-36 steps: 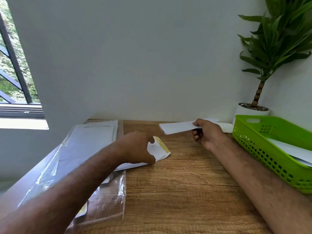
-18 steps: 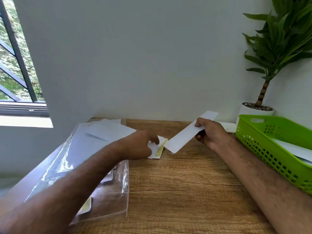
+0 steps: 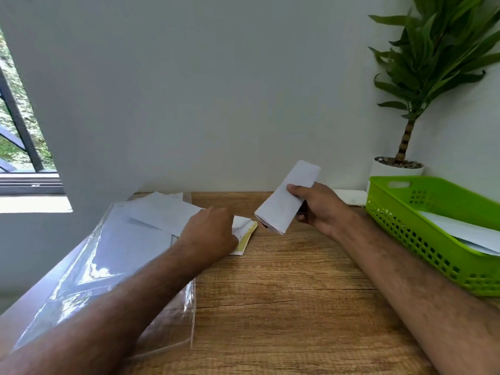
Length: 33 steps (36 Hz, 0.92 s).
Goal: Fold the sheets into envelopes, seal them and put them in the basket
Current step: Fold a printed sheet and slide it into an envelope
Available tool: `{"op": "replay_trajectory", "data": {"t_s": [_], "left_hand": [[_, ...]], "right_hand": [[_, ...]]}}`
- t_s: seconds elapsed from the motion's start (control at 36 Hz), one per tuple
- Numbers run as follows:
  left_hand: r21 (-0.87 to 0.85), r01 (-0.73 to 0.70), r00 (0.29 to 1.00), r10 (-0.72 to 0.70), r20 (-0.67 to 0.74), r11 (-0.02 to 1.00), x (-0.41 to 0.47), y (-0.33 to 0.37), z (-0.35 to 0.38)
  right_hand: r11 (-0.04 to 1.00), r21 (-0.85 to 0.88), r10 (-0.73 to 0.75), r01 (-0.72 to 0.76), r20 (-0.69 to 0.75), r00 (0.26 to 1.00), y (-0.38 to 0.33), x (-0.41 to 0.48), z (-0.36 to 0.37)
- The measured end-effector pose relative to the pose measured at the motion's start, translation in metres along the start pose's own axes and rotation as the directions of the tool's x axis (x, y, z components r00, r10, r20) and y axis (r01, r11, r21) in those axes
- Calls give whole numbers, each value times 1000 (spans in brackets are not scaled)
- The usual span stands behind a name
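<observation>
- One folded sheet (image 3: 284, 204), grasped in my right grip (image 3: 316, 209).
- One envelope (image 3: 244, 234), pinched by my left grip (image 3: 208, 234).
- One basket (image 3: 422, 228) at 3 o'clock; wooden tabletop (image 3: 284, 293), white wall (image 3: 216, 104).

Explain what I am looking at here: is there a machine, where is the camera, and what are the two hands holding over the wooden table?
There is no machine here: a person works with two bare hands. The picture comes from one wide-angle camera worn on the head, looking forward and down, so both arms reach in from the bottom edge. The right hand holds a folded sheet in the air above the wooden table. The left hand grips an envelope with a yellow strip along one edge, down near the table. On the left lies a clear plastic sleeve with loose sheets at its far end. On the right stands a green basket with white papers inside, and behind it a potted plant.
</observation>
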State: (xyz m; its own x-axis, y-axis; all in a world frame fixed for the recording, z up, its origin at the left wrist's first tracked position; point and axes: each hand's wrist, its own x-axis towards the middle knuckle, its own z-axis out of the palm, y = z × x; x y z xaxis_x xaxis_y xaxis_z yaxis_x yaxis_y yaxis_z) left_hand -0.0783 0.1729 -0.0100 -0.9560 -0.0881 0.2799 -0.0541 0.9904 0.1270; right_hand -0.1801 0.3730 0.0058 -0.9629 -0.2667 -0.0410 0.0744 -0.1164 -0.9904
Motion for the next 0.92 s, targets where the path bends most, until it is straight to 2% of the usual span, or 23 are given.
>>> {"op": "replay_trajectory", "data": {"t_s": [0.06,0.11,0.19,0.28,0.39,0.47,0.58,0.67,0.78,0.92], "left_hand": [[-13,10,999,-11,-33,1000,1,-2,1],[-47,25,997,-28,-66,999,3,-4,3],[-137,58,992,-72,-102,989,5,-10,4],[-176,66,987,-91,-133,982,7,-15,2],[-149,53,974,-84,-210,987,6,-15,0],[-144,49,967,-83,-241,988,6,-15,0],[-146,46,958,-85,-274,988,7,-16,0],[-138,36,955,-74,-287,990,6,-16,-2],[-136,-34,975,2,-224,990,4,-9,-1],[-112,-76,986,58,-158,991,2,-4,4]], "right_hand": [[998,-28,51,-48,117,992,-1,-4,5],[990,-47,143,-135,273,951,-5,-13,9],[954,-158,300,-255,474,828,-8,-21,11],[924,-277,380,-264,589,713,-8,-23,10],[870,-469,427,-152,562,709,-3,-18,11],[825,-549,488,-134,572,659,-2,-15,10],[752,-656,529,-70,536,658,-2,-14,10],[741,-661,560,-118,511,652,1,-9,9],[771,-616,531,-162,482,697,3,-3,5],[779,-617,466,-108,456,758,4,0,3]]}}
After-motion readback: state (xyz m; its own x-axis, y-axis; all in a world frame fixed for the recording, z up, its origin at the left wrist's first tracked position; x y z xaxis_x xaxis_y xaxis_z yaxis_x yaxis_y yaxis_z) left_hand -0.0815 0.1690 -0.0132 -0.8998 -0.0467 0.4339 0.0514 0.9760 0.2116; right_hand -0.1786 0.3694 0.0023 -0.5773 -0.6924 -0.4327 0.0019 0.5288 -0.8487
